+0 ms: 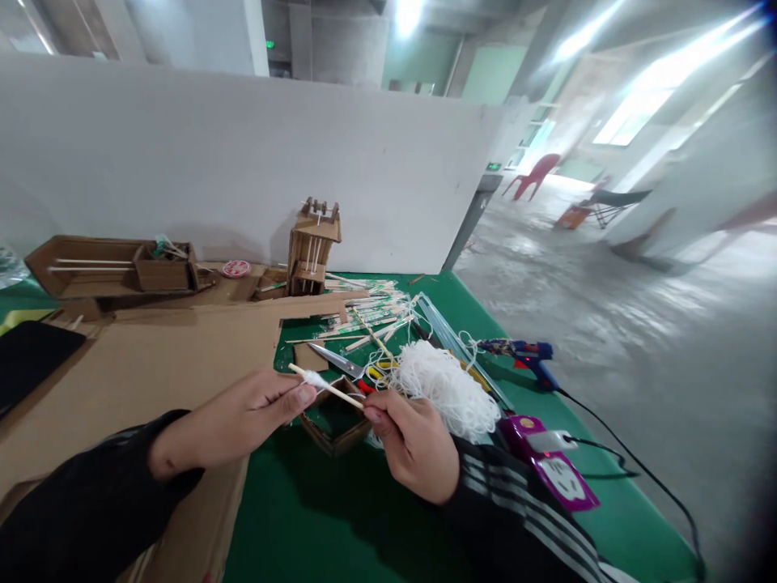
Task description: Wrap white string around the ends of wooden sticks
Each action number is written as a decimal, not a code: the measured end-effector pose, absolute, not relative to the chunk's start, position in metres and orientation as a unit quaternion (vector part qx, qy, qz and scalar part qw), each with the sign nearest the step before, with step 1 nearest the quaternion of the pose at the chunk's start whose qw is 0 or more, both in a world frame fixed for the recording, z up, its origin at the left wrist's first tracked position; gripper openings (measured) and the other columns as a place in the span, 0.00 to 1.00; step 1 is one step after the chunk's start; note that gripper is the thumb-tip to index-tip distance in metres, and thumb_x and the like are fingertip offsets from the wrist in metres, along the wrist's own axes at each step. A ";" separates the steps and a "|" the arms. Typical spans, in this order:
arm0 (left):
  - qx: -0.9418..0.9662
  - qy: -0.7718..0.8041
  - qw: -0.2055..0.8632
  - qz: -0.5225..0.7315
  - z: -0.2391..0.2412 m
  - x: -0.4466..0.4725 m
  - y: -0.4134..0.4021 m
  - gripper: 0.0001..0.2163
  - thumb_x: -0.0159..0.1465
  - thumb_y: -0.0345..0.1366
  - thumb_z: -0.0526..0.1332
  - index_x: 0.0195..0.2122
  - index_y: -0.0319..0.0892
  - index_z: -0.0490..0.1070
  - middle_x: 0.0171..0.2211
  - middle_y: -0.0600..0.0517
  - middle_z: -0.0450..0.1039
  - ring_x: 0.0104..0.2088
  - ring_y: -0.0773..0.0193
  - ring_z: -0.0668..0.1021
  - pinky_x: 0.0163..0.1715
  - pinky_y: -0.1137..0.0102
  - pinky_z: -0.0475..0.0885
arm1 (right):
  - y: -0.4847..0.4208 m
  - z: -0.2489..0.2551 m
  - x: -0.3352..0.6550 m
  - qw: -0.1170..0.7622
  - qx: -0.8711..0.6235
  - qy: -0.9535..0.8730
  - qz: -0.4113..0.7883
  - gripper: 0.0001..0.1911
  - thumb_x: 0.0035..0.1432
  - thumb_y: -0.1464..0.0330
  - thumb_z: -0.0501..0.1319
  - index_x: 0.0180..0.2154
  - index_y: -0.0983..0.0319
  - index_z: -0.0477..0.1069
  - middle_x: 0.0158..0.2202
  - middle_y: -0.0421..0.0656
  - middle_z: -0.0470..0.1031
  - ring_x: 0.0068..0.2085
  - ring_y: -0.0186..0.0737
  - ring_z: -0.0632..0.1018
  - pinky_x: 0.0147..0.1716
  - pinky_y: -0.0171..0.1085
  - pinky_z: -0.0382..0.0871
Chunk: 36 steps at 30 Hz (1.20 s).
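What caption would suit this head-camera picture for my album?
Left hand and right hand hold a string-wrapped wooden stick over a green table beside scissors.

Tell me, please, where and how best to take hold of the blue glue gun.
Take the glue gun by its handle, coming from the near right: it lies flat on the green mat, handle angled toward that side, cord trailing off, nozzle pointing left toward the white string.

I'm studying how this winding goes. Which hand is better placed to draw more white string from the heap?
Probably the right hand: it is right beside the heap of white string, while the left hand pinches the stick at its wound end, farther off.
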<state>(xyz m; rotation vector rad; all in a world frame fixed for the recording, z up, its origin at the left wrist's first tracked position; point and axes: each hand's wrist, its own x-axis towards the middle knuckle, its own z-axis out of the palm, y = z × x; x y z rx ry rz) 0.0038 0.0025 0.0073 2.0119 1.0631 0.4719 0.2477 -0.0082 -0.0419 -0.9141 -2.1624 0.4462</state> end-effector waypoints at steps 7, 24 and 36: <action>0.789 0.423 0.403 0.190 0.008 0.003 0.000 0.20 0.71 0.48 0.44 0.25 0.43 0.56 0.23 0.58 0.56 0.24 0.69 0.63 0.25 0.73 0.59 | -0.013 -0.040 0.245 0.365 -0.392 -0.823 0.188 0.04 0.64 0.67 0.57 0.38 0.59 0.63 0.20 0.34 0.68 0.19 0.30 0.67 0.20 0.31 0.56; 0.788 0.426 0.400 0.196 0.010 0.005 0.001 0.20 0.70 0.47 0.44 0.23 0.43 0.54 0.22 0.58 0.55 0.22 0.69 0.61 0.22 0.73 0.60 | -0.009 -0.044 0.246 0.393 -0.365 -0.830 0.154 0.03 0.65 0.70 0.55 0.36 0.59 0.66 0.24 0.37 0.72 0.21 0.32 0.71 0.23 0.33 0.60; 0.786 0.436 0.394 0.190 0.009 0.006 -0.001 0.20 0.70 0.47 0.45 0.23 0.43 0.56 0.22 0.58 0.57 0.23 0.68 0.64 0.25 0.73 0.61 | -0.011 -0.042 0.247 0.382 -0.374 -0.828 0.169 0.03 0.65 0.70 0.53 0.37 0.59 0.64 0.24 0.37 0.72 0.21 0.32 0.70 0.22 0.32 0.60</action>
